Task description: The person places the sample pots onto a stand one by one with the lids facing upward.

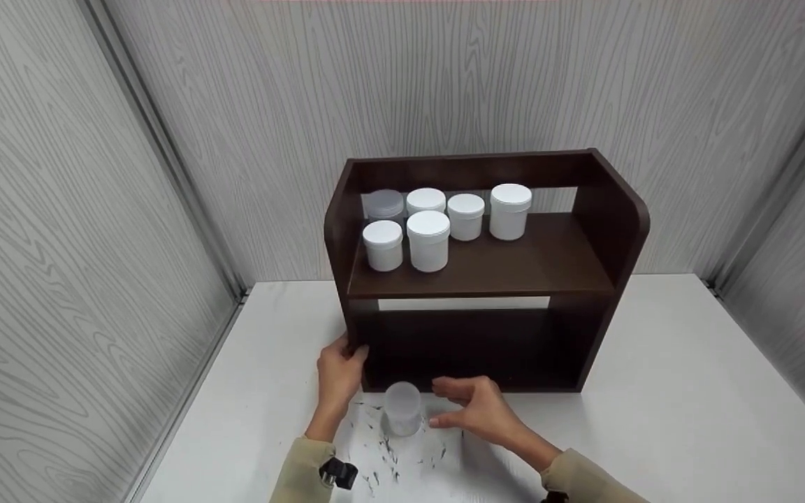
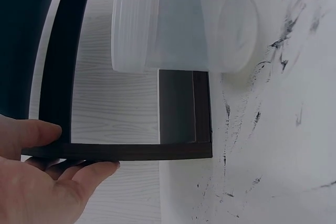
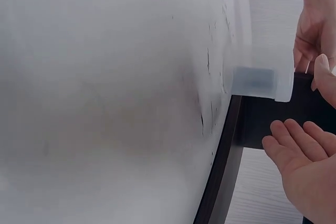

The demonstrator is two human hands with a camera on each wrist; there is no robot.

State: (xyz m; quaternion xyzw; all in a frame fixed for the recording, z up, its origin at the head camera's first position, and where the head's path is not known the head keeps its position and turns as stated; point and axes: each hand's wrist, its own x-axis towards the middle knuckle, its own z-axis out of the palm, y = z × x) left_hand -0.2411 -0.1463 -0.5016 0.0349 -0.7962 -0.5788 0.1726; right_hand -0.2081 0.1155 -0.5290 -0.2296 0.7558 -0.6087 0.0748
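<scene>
My left hand grips the left side panel of a dark brown two-tier shelf; in the left wrist view the thumb lies on one face of the panel and the fingers on the other. In front of the shelf a translucent lidded jar stands upright on the white table. My right hand is just right of that jar, thumb and fingers spread apart with nothing between them. In the right wrist view its fingers are extended, apart from the jar.
On the upper tier stand several white lidded jars, grouped to the left, with a translucent grey jar at the back left corner. Dark scuff marks streak the white table. Wood-grain panels enclose the back and sides.
</scene>
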